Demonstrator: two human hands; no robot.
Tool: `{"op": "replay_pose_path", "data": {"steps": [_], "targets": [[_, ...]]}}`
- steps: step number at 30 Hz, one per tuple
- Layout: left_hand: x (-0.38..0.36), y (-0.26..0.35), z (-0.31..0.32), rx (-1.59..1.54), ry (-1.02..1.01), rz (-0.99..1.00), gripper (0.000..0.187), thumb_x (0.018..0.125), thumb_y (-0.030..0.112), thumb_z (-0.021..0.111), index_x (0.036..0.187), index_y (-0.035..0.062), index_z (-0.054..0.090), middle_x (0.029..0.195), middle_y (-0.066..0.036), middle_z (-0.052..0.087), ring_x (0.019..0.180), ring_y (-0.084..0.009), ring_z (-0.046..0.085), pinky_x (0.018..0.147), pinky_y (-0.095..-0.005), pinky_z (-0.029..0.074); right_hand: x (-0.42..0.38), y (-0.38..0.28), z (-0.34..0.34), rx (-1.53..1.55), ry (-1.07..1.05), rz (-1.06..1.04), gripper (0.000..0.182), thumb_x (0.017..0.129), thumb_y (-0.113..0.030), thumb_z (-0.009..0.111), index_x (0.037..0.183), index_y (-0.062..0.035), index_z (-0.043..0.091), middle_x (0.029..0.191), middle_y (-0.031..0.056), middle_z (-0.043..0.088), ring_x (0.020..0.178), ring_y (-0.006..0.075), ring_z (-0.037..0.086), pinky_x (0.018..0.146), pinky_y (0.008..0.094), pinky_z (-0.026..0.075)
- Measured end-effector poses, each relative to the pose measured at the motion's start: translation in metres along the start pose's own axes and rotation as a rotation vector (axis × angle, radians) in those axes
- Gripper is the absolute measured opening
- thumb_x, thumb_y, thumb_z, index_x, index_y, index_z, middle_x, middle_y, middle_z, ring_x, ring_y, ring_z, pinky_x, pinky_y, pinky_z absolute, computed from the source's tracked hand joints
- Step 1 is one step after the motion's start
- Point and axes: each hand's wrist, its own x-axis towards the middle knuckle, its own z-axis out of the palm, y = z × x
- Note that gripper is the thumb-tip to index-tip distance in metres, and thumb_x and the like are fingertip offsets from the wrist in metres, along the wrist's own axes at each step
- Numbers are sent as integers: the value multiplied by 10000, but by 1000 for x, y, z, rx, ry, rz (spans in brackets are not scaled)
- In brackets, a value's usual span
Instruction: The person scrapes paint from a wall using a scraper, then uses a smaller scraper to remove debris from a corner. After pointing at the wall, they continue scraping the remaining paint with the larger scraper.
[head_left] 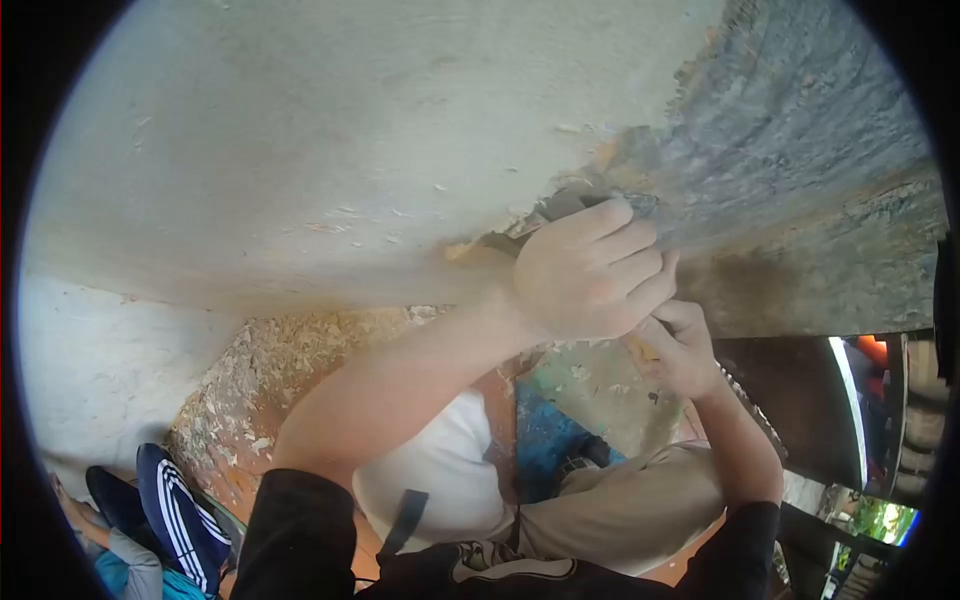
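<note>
My left hand (590, 270) is closed in a fist against the lower part of the wall (300, 130), beside a ragged patch where the pale coat is broken. Just below and to its right, my right hand (685, 350) is closed too, its fingers near the heel of the left hand. What either hand holds is hidden by the fingers. To the right of the broken edge, the wall shows a rough grey stripped surface (800, 130). Small loose flakes cling to the pale coat.
Peeled flakes (270, 370) lie thickly on the reddish floor at the wall's foot. A board with blue and greenish areas (600, 385) is between my bent legs. Another person's striped trouser leg (180, 520) shows at lower left. A dark panel (790, 400) stands at right.
</note>
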Motion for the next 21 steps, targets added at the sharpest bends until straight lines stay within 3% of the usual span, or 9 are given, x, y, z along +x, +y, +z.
{"op": "replay_pose_path", "data": {"steps": [2, 3, 5, 6, 10, 15, 16, 17, 21], "targets": [[8, 5, 10, -37, 114, -51, 281, 706, 72, 717, 547, 147, 498, 563, 34, 467, 579, -119, 472, 597, -263, 338, -7, 5, -9, -190, 23, -203, 345, 916, -258, 612, 1059, 55, 627, 669, 54, 564, 431, 81, 435, 398, 219, 301], [10, 11, 20, -34, 103, -39, 281, 706, 72, 717, 547, 147, 498, 563, 34, 467, 579, -119, 472, 597, -263, 338, -10, 8, -12, -179, 21, -215, 345, 916, -258, 612, 1059, 55, 627, 669, 54, 564, 431, 81, 435, 398, 219, 301], [16, 18, 32, -79, 74, -62, 277, 706, 49, 699, 549, 146, 491, 555, 34, 439, 586, -120, 477, 582, -263, 327, -20, -8, -18, 202, 3, -109, 289, 916, -218, 583, 922, 69, 613, 672, 64, 562, 424, 79, 420, 394, 221, 292], [19, 17, 35, -75, 81, -59, 277, 706, 49, 699, 549, 146, 491, 555, 34, 439, 586, -120, 477, 582, -263, 327, -21, -8, -21, 14, 30, -231, 286, 913, -213, 579, 842, 65, 587, 663, 63, 548, 421, 79, 413, 387, 223, 286], [14, 16, 27, -48, 40, -49, 251, 706, 48, 695, 567, 140, 507, 565, 34, 439, 594, -121, 483, 584, -263, 328, -11, 10, -24, 156, -76, -279, 297, 927, -222, 578, 834, 60, 583, 669, 63, 541, 430, 73, 408, 382, 223, 280], [-6, -7, -17, 19, -67, -6, 179, 704, 61, 696, 611, 122, 555, 592, 29, 480, 605, -121, 495, 606, -259, 350, 27, 11, 10, 63, -157, -217, 326, 958, -246, 582, 819, 49, 575, 680, 51, 521, 452, 63, 399, 391, 224, 281], [-7, -8, -21, 45, -141, 36, 156, 713, 59, 683, 624, 113, 567, 602, 23, 497, 612, -121, 505, 615, -259, 358, 31, 9, 18, 381, -150, -17, 338, 952, -260, 595, 807, 44, 574, 670, 45, 509, 453, 69, 408, 385, 226, 291], [-7, -11, -22, 76, -208, 76, 133, 722, 58, 670, 637, 104, 578, 612, 18, 513, 619, -120, 516, 623, -259, 367, 33, 8, 19, 370, -161, -18, 338, 952, -260, 595, 807, 44, 574, 670, 45, 509, 453, 69, 408, 385, 226, 291], [-3, -6, -7, 55, -70, 21, 98, 724, 65, 651, 650, 86, 588, 624, 9, 531, 628, -120, 526, 639, -256, 378, 22, 9, 13, 320, -88, -104, 297, 934, -233, 609, 821, 40, 583, 673, 58, 534, 413, 74, 401, 356, 227, 277]]}}
